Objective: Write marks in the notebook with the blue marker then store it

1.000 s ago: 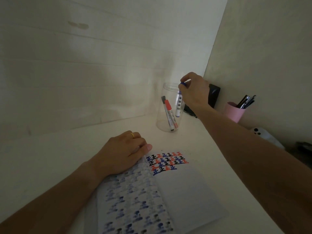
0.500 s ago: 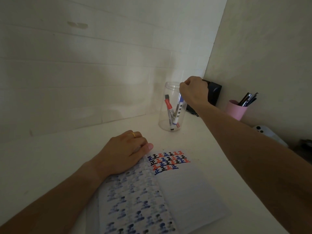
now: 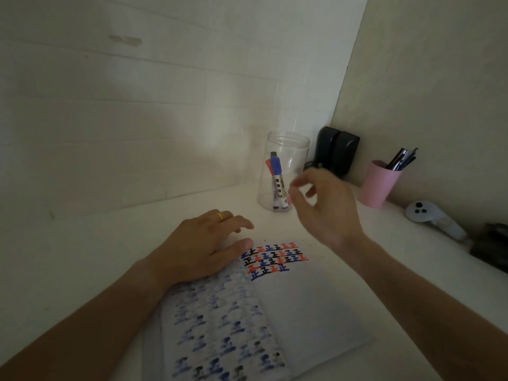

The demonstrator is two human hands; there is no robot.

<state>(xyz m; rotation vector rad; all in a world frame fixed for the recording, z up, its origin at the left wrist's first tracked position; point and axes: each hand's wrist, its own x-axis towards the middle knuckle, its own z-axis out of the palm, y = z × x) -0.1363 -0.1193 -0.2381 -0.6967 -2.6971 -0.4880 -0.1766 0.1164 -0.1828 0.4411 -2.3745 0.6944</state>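
Withdrawn from the clear jar (image 3: 286, 171), the right hand (image 3: 327, 207) now hangs empty, fingers loosely spread. Blue marker (image 3: 277, 180) stands capped inside, at twelve o'clock from the notebook (image 3: 302, 306). Left hand (image 3: 203, 248) lies flat on its page. Marks written, marker stored: task looks complete.

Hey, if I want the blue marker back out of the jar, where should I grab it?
Probably pinch the blue marker by its cap end, coming straight down through the jar's open mouth. It stands nearly upright, cap up, beside the red marker, and the walls block any side approach.
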